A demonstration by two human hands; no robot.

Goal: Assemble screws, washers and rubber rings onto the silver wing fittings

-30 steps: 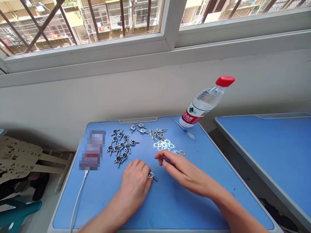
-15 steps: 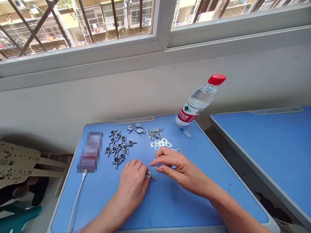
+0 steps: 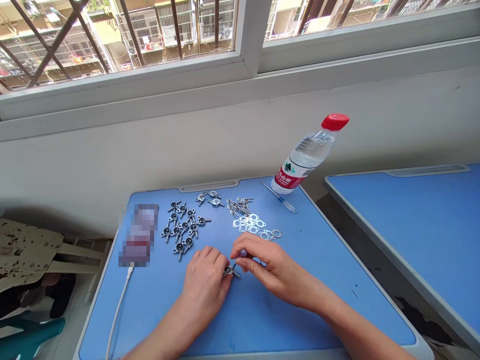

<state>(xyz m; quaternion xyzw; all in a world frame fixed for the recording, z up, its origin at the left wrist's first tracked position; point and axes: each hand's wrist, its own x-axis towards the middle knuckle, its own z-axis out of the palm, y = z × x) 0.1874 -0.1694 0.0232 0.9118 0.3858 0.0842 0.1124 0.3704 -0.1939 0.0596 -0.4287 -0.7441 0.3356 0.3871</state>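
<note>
My left hand rests on the blue desk with its fingers curled, pinching a small metal part at the fingertips. My right hand is closed on a small screwdriver with a bluish handle, its tip pointing down at that part. The two hands almost touch. Behind them lie a cluster of assembled metal parts and a pile of flat silver plates.
A water bottle with a red cap stands at the desk's back right, a second small screwdriver beside it. A blurred rectangular object with a white cable lies at the left. Another blue desk stands to the right.
My right hand has drawn back from the flat plates toward my left hand, bringing the screwdriver to the small part. The left hand has barely moved.
</note>
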